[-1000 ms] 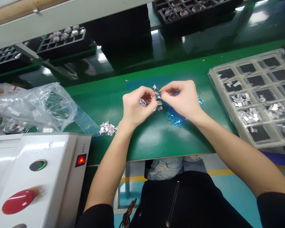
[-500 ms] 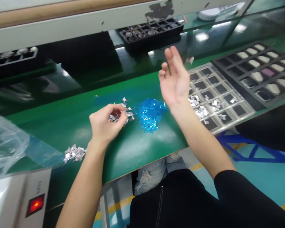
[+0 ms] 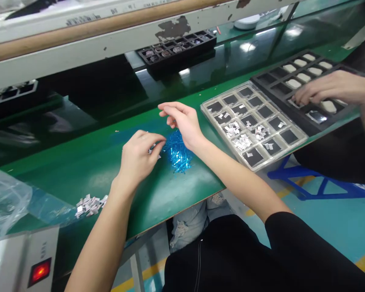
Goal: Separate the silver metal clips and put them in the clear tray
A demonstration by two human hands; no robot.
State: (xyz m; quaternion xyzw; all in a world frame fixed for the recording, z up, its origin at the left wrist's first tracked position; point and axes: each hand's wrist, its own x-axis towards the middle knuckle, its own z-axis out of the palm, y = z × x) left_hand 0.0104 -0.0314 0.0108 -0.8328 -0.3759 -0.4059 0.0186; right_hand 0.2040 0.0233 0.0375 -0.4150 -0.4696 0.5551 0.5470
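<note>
1. Fingers [image 3: 153, 145] of our left hand [image 3: 136, 158] curl down over a few small silver pieces [image 3: 154, 149] on the green bench [image 3: 88, 170]; whether they actually grip any, we cannot tell.
2. Just right of them lies a heap of blue plastic strips [image 3: 178, 154], touching the silver pieces' edge.
3. Our right hand [image 3: 184, 121] hovers above that heap, fingers loosely spread and holding nothing.
4. Nearer us on the left, a second little pile of silver pieces [image 3: 89, 204] sits beside a clear plastic bag [image 3: 4, 207] and a white machine with a red lamp [image 3: 39, 271].
5. Right of our right hand, a clear compartment tray [image 3: 252, 123] holds more silver bits in several pockets.
6. Beyond it, another person's hand [image 3: 328, 87] rests on a black tray [image 3: 280, 83] of pale parts.
7. Farther back, another black tray [image 3: 176, 48] stands under the rail.
</note>
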